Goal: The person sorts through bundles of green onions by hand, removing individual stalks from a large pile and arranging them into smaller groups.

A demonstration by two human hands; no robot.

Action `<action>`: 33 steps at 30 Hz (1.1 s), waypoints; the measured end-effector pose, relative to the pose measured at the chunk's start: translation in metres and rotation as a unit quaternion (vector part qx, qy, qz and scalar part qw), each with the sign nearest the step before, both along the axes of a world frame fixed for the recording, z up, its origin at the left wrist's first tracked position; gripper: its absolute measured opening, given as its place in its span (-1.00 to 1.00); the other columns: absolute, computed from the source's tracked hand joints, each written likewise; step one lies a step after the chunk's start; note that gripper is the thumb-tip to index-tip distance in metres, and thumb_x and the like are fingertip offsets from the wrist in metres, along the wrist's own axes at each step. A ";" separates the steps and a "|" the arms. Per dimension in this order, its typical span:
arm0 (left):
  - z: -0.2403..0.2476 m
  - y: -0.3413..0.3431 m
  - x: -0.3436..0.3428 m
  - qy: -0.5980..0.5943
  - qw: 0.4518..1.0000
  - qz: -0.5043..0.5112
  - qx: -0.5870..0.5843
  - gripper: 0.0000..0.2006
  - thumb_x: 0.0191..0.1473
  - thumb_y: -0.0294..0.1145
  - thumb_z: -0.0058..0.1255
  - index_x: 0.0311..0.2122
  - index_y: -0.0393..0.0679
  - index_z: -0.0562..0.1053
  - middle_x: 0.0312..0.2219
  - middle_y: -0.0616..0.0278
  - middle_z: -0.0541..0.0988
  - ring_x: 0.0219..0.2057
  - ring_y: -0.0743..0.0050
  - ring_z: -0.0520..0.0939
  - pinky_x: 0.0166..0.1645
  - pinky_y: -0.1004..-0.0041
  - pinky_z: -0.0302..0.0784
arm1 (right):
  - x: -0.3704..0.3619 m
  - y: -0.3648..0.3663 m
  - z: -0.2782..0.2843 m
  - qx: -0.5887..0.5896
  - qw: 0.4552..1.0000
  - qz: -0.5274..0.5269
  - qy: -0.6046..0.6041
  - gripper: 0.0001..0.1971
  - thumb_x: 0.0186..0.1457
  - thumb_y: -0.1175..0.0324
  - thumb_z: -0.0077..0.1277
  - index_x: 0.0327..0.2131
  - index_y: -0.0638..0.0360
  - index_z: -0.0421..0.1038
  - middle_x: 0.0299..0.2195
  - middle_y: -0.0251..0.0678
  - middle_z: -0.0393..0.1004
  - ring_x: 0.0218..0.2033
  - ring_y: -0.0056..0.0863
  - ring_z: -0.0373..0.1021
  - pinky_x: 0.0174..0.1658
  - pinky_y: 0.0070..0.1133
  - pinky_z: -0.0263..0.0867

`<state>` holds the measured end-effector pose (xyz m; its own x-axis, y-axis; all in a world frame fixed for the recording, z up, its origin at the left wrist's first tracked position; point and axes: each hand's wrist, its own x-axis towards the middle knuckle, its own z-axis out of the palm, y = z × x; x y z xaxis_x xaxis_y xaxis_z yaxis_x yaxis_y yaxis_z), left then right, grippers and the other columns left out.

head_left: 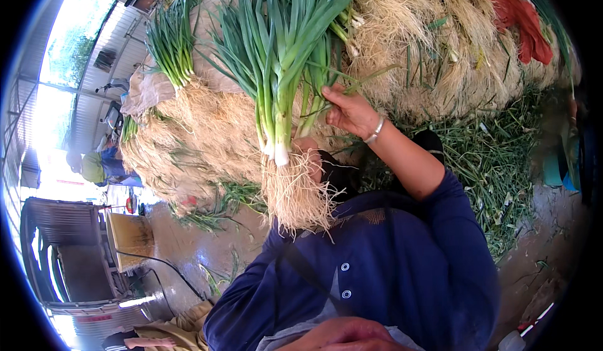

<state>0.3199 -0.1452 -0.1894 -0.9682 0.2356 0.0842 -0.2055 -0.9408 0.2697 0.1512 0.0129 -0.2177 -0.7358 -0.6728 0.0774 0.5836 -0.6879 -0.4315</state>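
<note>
A bunch of green onions (282,93) stands upright before me, its dark leaves on top, white stems below and long pale roots hanging toward my chest. My left hand (306,149) is closed around the stems, mostly hidden behind them. At the bunch's right side, my right hand (353,110), with a silver bracelet (375,129) on the wrist, has its thumb and fingers closed on a thin green onion leaf (364,78) that sticks out sideways.
A big heap of green onions (414,43) with roots facing me fills the far side. A burlap cloth (147,90) and a red net bag (521,24) lie on it. Leaf scraps (496,169) cover the right floor. A yellow bin (132,241) and other people (103,166) are at left.
</note>
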 end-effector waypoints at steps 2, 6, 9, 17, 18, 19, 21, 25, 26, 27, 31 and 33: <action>-0.003 -0.002 0.001 -0.002 1.000 0.008 -0.005 -0.34 0.02 0.12 -0.19 0.09 -0.20 0.20 -0.08 -0.10 0.40 -0.12 0.02 0.49 -0.04 0.10 0.45 | 0.027 0.009 0.003 0.003 0.999 -0.034 -0.022 -0.80 0.15 0.33 -0.07 -0.17 0.13 0.31 -0.34 -0.35 0.46 -0.63 -0.60 0.36 -0.50 -0.65 0.35; -0.006 0.008 -0.007 -0.012 1.000 0.011 -0.009 -0.34 0.02 0.13 -0.20 0.09 -0.19 0.19 -0.08 -0.10 0.40 -0.12 0.02 0.49 -0.04 0.10 0.45 | 0.049 0.024 -0.007 0.040 0.993 -0.067 -0.091 -0.85 0.17 0.36 -0.11 -0.21 0.18 0.29 -0.36 -0.25 0.46 -0.53 -0.51 0.41 -0.41 -0.60 0.38; -0.008 0.016 -0.010 -0.018 1.000 0.008 -0.016 -0.34 0.02 0.13 -0.20 0.09 -0.19 0.19 -0.07 -0.10 0.40 -0.12 0.03 0.49 -0.04 0.10 0.45 | 0.053 0.032 -0.007 0.030 0.988 -0.137 -0.068 -0.86 0.18 0.37 -0.13 -0.22 0.18 0.29 -0.36 -0.24 0.46 -0.49 -0.49 0.42 -0.39 -0.59 0.38; -0.007 0.018 -0.013 -0.026 0.999 0.017 -0.018 -0.33 0.03 0.15 -0.21 0.10 -0.18 0.18 -0.07 -0.09 0.40 -0.13 0.03 0.49 -0.04 0.10 0.45 | 0.067 0.058 0.002 0.121 0.975 -0.177 0.062 -0.91 0.11 0.39 -0.12 -0.38 0.19 0.30 -0.50 -0.32 0.42 -0.57 -0.63 0.38 -0.61 -0.73 0.26; -0.006 0.019 -0.016 -0.025 0.999 0.014 -0.021 -0.33 0.03 0.15 -0.21 0.10 -0.18 0.18 -0.07 -0.09 0.40 -0.13 0.03 0.49 -0.04 0.10 0.45 | 0.053 0.048 0.000 0.155 0.963 -0.222 0.008 -0.84 0.07 0.39 -0.13 -0.27 0.22 0.34 -0.50 -0.36 0.43 -0.60 -0.70 0.36 -0.67 -0.77 0.21; -0.006 0.022 -0.017 -0.025 0.999 0.011 -0.024 -0.33 0.03 0.15 -0.21 0.11 -0.17 0.18 -0.07 -0.09 0.40 -0.13 0.03 0.49 -0.04 0.10 0.45 | 0.044 0.045 0.001 0.217 0.958 -0.180 0.041 -0.82 0.07 0.39 -0.12 -0.26 0.24 0.34 -0.51 -0.37 0.42 -0.61 -0.71 0.35 -0.68 -0.77 0.19; -0.006 0.022 -0.015 -0.024 0.999 0.016 -0.023 -0.33 0.03 0.15 -0.21 0.11 -0.17 0.18 -0.07 -0.09 0.39 -0.13 0.03 0.49 -0.04 0.10 0.46 | 0.034 0.036 0.024 0.339 0.931 -0.084 0.107 -0.78 0.06 0.38 -0.09 -0.22 0.27 0.35 -0.52 -0.38 0.42 -0.63 -0.73 0.33 -0.70 -0.77 0.17; -0.001 0.025 -0.019 -0.022 0.999 0.012 -0.029 -0.33 0.03 0.16 -0.21 0.11 -0.17 0.17 -0.07 -0.09 0.39 -0.13 0.03 0.49 -0.03 0.11 0.46 | 0.019 0.036 0.016 0.262 0.951 0.015 0.164 -0.84 0.06 0.41 -0.08 -0.27 0.25 0.37 -0.52 -0.41 0.40 -0.61 -0.68 0.32 -0.61 -0.74 0.21; -0.002 0.024 -0.019 -0.024 0.999 0.015 -0.031 -0.32 0.03 0.16 -0.21 0.11 -0.16 0.17 -0.07 -0.09 0.39 -0.13 0.03 0.49 -0.03 0.11 0.46 | 0.020 0.035 0.017 0.246 0.960 0.054 0.126 -0.85 0.08 0.41 -0.07 -0.27 0.24 0.36 -0.53 -0.41 0.40 -0.62 -0.67 0.33 -0.61 -0.74 0.23; -0.002 0.024 -0.018 -0.024 0.999 0.016 -0.033 -0.32 0.03 0.16 -0.21 0.11 -0.16 0.17 -0.06 -0.09 0.39 -0.13 0.03 0.50 -0.03 0.11 0.46 | 0.029 0.037 0.020 0.225 0.967 0.026 0.120 -0.85 0.10 0.38 -0.07 -0.29 0.23 0.35 -0.54 -0.41 0.39 -0.61 -0.66 0.33 -0.58 -0.72 0.25; -0.004 0.023 -0.018 -0.027 0.998 0.032 -0.036 -0.32 0.03 0.17 -0.22 0.12 -0.16 0.17 -0.06 -0.09 0.39 -0.13 0.04 0.50 -0.03 0.11 0.46 | 0.058 0.064 0.015 0.164 0.971 -0.077 0.158 -0.81 0.17 0.26 -0.10 -0.34 0.19 0.33 -0.53 -0.40 0.39 -0.53 -0.67 0.34 -0.44 -0.68 0.29; -0.005 0.024 -0.022 -0.029 0.998 0.030 -0.036 -0.32 0.03 0.17 -0.22 0.12 -0.16 0.17 -0.06 -0.09 0.39 -0.13 0.04 0.50 -0.03 0.11 0.46 | 0.055 0.074 0.013 0.108 0.966 -0.190 0.139 -0.81 0.18 0.28 -0.12 -0.31 0.21 0.35 -0.50 -0.41 0.40 -0.49 -0.66 0.35 -0.41 -0.65 0.30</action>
